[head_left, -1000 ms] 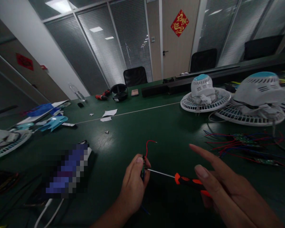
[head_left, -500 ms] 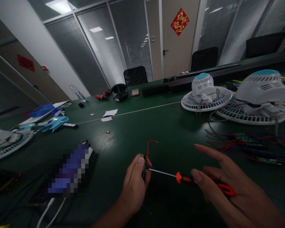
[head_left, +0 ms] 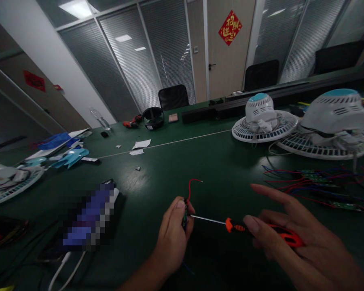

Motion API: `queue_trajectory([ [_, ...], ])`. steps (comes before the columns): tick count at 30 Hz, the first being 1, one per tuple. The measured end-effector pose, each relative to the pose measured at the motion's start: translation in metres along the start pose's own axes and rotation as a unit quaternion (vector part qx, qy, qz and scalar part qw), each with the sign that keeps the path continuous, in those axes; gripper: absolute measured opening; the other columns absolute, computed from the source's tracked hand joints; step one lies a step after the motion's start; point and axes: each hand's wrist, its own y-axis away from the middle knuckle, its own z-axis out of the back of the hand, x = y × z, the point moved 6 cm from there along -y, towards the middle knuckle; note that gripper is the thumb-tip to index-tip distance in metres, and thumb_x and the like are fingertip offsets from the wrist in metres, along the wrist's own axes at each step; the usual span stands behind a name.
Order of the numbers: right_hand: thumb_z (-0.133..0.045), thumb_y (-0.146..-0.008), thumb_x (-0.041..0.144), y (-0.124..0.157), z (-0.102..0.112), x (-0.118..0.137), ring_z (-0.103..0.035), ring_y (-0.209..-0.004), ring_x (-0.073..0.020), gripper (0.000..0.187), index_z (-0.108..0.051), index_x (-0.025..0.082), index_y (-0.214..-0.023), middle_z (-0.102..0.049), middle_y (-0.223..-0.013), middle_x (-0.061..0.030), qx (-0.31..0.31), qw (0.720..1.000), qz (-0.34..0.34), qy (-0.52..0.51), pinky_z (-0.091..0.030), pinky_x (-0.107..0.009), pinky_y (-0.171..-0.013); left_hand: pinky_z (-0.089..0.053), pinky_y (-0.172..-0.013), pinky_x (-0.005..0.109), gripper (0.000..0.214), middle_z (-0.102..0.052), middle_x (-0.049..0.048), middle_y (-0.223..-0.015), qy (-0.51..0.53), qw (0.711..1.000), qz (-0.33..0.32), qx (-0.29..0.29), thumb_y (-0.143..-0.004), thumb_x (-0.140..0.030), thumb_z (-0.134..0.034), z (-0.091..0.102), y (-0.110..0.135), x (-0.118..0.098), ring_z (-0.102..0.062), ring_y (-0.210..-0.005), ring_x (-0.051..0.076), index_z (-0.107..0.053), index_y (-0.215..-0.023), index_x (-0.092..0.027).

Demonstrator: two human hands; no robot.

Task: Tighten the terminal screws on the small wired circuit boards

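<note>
My left hand (head_left: pixel 173 232) pinches a small green circuit board (head_left: pixel 185 216) between thumb and fingers, edge-on to me. A red wire (head_left: pixel 190 186) curls up from the board, and a blue wire (head_left: pixel 188 267) shows below the hand. My right hand (head_left: pixel 294 238) grips an orange and black screwdriver (head_left: pixel 238 226) by its handle, with the index finger stretched forward off it. The metal shaft points left and its tip meets the board at my left fingers; the exact contact point is hidden.
Several circuit boards with red and blue wires (head_left: pixel 315 176) lie at the right. Behind them stand two white fan heads (head_left: pixel 262 121) with grilles. At left are a phone-like device (head_left: pixel 87 218) with a white cable, another fan part (head_left: pixel 15 184) and blue plastic pieces (head_left: pixel 71 157). Paper scraps (head_left: pixel 142 144) lie mid-table.
The screwdriver handle has turned slightly within my right fingers, showing more of its orange side. My left hand and the board stay nearly in place.
</note>
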Motion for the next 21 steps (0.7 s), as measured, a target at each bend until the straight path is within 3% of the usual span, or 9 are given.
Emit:
queue_trajectory([
  [5,-0.047,-0.079,0.049,-0.0049,-0.004,-0.0041,-0.063,-0.045,-0.014,0.046,-0.047,0.022,-0.117,-0.071,-0.068,0.0,0.067,0.998,-0.004,-0.022,-0.049,-0.023,-0.04,-0.031,-0.042,0.016,0.032,-0.042,-0.0047,-0.056,0.007,1.0,-0.005,0.018,-0.082,-0.041,-0.042,-0.0022,0.0006,0.0002,-0.036,-0.046,0.008,-0.052,-0.064,-0.017],
  [9,-0.042,-0.083,0.047,-0.0019,-0.0058,-0.0063,-0.059,-0.039,-0.0126,0.044,-0.044,0.024,-0.12,-0.064,-0.052,0.0048,0.098,0.995,0.001,-0.023,-0.045,-0.02,-0.035,-0.033,-0.043,0.017,0.03,-0.044,-0.0041,-0.059,0.009,1.0,0.001,0.007,-0.082,-0.041,-0.044,-0.0015,0.0005,0.0008,-0.037,-0.047,0.008,-0.053,-0.066,-0.017],
  [12,-0.037,-0.085,0.046,-0.0013,-0.0053,-0.0052,-0.055,-0.033,-0.0126,0.046,-0.042,0.022,-0.123,-0.058,-0.042,0.0067,0.099,0.994,-0.007,-0.036,-0.042,-0.02,-0.032,-0.035,-0.046,0.017,0.029,-0.046,-0.0032,-0.062,0.023,1.0,-0.001,0.003,-0.08,-0.041,-0.045,-0.0014,0.0007,-0.0008,-0.041,-0.05,0.009,-0.053,-0.065,-0.018],
  [17,-0.039,-0.085,0.047,-0.0038,-0.0038,-0.0016,-0.056,-0.035,-0.0135,0.046,-0.045,0.02,-0.121,-0.057,-0.042,0.006,0.08,0.997,-0.008,-0.018,-0.042,-0.021,-0.032,-0.031,-0.041,0.017,0.03,-0.044,-0.0046,-0.055,0.0,1.0,0.005,0.0,-0.079,-0.042,-0.046,-0.0005,0.0015,-0.0012,-0.035,-0.043,0.008,-0.053,-0.065,-0.018],
  [21,-0.042,-0.084,0.046,-0.0039,-0.0035,0.0011,-0.057,-0.037,-0.0129,0.045,-0.044,0.021,-0.121,-0.06,-0.047,0.0057,0.084,0.996,0.015,-0.002,-0.043,-0.021,-0.034,-0.032,-0.042,0.017,0.03,-0.047,-0.0031,-0.058,0.008,1.0,0.011,-0.007,-0.079,-0.043,-0.046,0.0002,0.0013,-0.0001,-0.039,-0.047,0.008,-0.053,-0.065,-0.017],
])
